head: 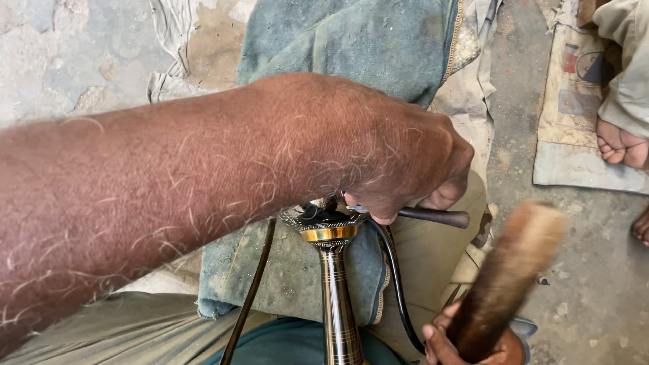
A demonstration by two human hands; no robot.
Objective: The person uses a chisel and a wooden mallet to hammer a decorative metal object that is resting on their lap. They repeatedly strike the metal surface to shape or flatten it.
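Note:
My left hand [399, 159] reaches across from the left and is closed on a thin dark metal rod [436, 217] whose end sticks out to the right. The rod lies over the ornate round top [324, 222] of an upright metal stem [336, 297] with gold and dark bands. My right hand [466, 345], at the bottom edge, grips a thick brown wooden handle [507, 277], blurred, raised to the right of the stem. Two thin dark curved wires [395, 284] hang from the stem's top.
A worn blue-grey cloth [351, 47] covers my lap and the ground ahead. Another person's bare foot [618, 145] and pale trouser leg rest on a printed sack [574, 135] at the upper right. The floor is rough concrete [67, 61].

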